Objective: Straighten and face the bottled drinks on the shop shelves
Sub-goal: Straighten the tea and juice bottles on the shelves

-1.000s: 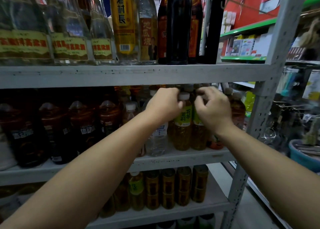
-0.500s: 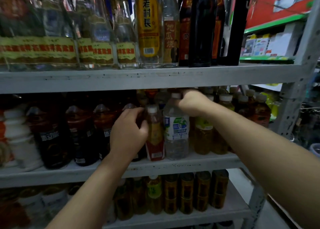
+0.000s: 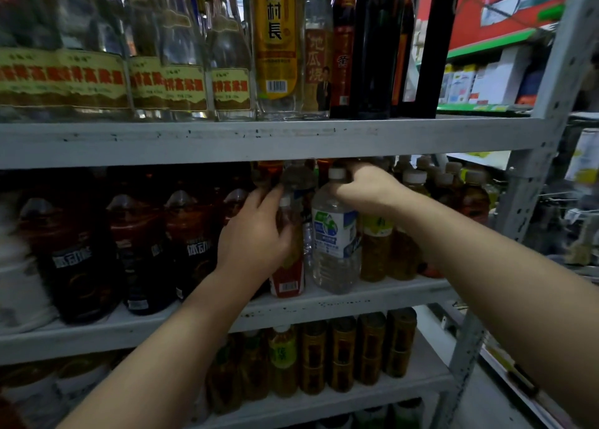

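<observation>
Left hand grips a red-labelled amber bottle near the grey shelf edge; right hand pinches the clear water bottle at its cap, knuckles close under the upper shelf.

I am seeing my view unevenly lit. Daylight is coming in from about two o'clock, brightening the red sign and the shelf edge. The middle shelf is sitting in deep shadow, so the dark bottles at nine o'clock are losing detail. Glare is glinting off the clear glass bottles at eleven o'clock. Motion blur is smearing both far sides, worst at three and nine o'clock. The wide lens is bending the upright post, and my forearms are looking stretched toward six o'clock.
</observation>
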